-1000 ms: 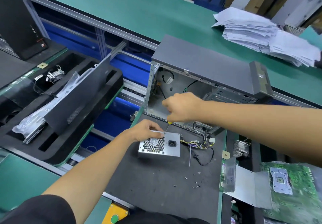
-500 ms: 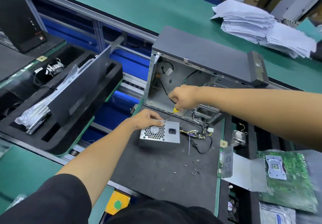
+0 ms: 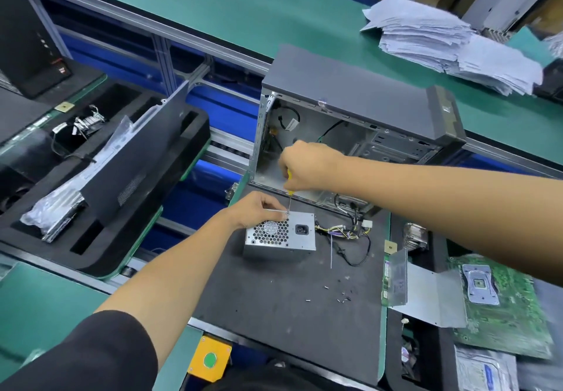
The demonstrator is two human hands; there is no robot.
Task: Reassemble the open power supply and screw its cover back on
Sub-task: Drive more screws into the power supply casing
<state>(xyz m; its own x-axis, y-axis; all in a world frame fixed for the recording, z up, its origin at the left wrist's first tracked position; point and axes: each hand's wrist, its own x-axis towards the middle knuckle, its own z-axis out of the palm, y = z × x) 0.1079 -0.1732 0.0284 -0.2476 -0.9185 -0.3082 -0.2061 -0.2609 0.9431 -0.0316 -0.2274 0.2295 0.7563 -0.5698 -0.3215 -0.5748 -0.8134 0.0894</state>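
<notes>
Since the earlier frames the right hand has lifted a little above the power supply, so the screwdriver stands steeper, its yellow handle peeking below the curled fingers and its thin shaft coming down to the top back edge of the box; the left hand has stayed at that same edge, thumb and fingers pinched together just beside the tip, seemingly steadying a screw or the cover's lip; I judge this to be a cover screw being driven, which would put the job in its fastening stage rather than fitting parts inside.

Outward from the hands, the power supply sits on the dark mat of the tabletop, its fan grille and socket facing the camera; its bundle of wires trails off to the right of it; loose screws lie scattered nearer the camera than the box; the open computer case stands just behind it.

Hidden: the screw head itself, under the left fingertips; whether the tip is seated in it cannot be told; the far side of the power supply and any other screw holes are out of sight; the right hand covers most of the handle.
</notes>
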